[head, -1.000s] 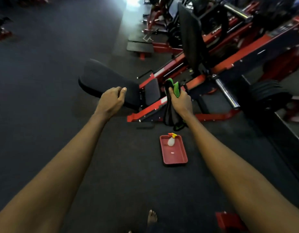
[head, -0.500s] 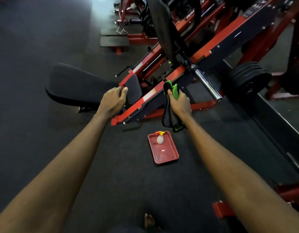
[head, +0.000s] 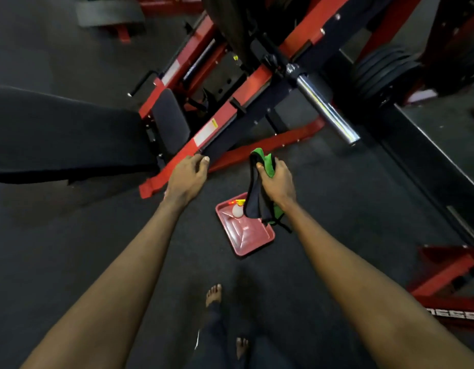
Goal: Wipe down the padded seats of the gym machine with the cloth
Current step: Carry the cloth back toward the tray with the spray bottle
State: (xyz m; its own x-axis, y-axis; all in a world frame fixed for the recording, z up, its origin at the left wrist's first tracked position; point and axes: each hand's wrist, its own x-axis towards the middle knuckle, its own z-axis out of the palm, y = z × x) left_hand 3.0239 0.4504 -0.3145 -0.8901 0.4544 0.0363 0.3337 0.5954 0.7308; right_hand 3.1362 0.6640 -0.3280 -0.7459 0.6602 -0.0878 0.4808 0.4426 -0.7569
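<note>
The gym machine's long black padded backrest (head: 60, 134) lies at the left, and its small black seat pad (head: 170, 121) sits beside it inside the red frame (head: 204, 129). My right hand (head: 278, 182) grips a green and black cloth (head: 257, 198), which hangs down over the tray. My left hand (head: 188, 177) hovers by the low end of the red frame with loosely curled fingers and holds nothing. Neither hand touches a pad.
A red tray (head: 254, 238) lies on the dark floor below my hands, holding a white spray bottle (head: 237, 210). A chrome weight bar (head: 326, 110) juts out at the right, with stacked black plates (head: 382, 70) behind it. My bare feet (head: 213, 294) stand at the bottom.
The view has tilted down and moved closer to the machine. Both hands have dropped from in front of the seat pad to the low end of the frame; the cloth now hangs over the tray.
</note>
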